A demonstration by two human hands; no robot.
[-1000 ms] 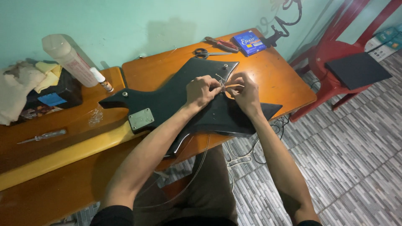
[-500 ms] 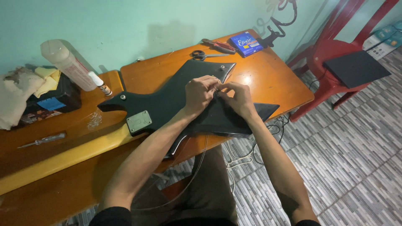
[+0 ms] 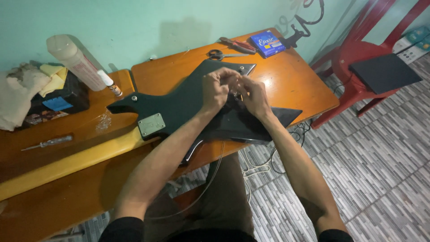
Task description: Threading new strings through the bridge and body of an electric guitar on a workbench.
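Two hands, left hand (image 3: 216, 89) and right hand (image 3: 254, 96), meet over the black guitar body (image 3: 179, 110).

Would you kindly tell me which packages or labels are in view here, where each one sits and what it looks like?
Blue packet: flat square, far edge of the table, beside the red-handled pliers; blue with yellow and white patches.
Tube: large whitish cylinder leaning at the wall, left; pale label with reddish print.
Boxes: on the floor at far right, teal and white.
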